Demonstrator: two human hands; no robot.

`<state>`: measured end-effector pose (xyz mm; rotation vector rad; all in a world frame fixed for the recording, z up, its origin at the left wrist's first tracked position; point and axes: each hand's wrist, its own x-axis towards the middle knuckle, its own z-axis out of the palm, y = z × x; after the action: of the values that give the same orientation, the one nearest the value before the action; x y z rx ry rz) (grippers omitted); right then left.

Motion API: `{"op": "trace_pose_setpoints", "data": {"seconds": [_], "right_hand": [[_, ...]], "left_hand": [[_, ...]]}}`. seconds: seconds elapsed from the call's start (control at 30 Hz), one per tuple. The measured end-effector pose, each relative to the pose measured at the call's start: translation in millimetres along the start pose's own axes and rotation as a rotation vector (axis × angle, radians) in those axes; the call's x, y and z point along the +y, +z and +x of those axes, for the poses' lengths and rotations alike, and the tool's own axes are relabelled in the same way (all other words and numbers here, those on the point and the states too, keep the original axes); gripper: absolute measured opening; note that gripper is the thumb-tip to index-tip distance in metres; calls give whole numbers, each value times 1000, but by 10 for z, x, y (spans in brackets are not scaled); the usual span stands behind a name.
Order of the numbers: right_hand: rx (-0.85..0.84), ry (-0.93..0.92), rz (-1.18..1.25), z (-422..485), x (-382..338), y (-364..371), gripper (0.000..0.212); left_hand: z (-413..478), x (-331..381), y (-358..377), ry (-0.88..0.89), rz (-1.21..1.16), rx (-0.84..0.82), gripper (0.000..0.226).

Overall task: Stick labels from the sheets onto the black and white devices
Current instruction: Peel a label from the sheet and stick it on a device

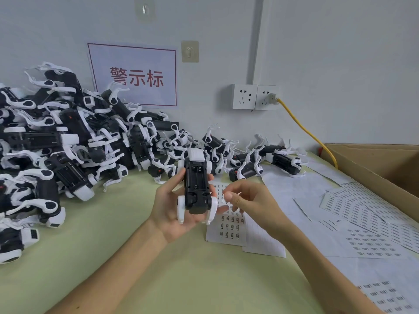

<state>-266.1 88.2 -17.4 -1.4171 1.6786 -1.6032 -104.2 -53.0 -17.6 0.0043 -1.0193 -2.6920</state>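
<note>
left hand grips the device above the tabletop, fingers curled round its sides, underside up to expose the labelling face. right hand fingers pinch an apparent label just beside it, over the label sheet, keeping transfer short.

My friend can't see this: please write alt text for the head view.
A left hand holds a black and white device, battery bay up; the right hand pinches what seems a label beside it. Device pile left, label sheets right.
</note>
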Motion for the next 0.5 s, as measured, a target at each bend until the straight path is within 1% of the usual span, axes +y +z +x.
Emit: {"op": "trace_pose_setpoints", "data": {"seconds": [0.13,0.33,0.5], "right_hand": [[-21,-13,-55,2,2,20,25],[-24,-21,-118,2,11,21,20],[-11,-14,-104,-6,-16,13,27]], "left_hand": [[-9,15,32,11,-27,33,52],[15,14,-19,27,-17,70,53],[8,32,-40,86,-12,80,50]]}}
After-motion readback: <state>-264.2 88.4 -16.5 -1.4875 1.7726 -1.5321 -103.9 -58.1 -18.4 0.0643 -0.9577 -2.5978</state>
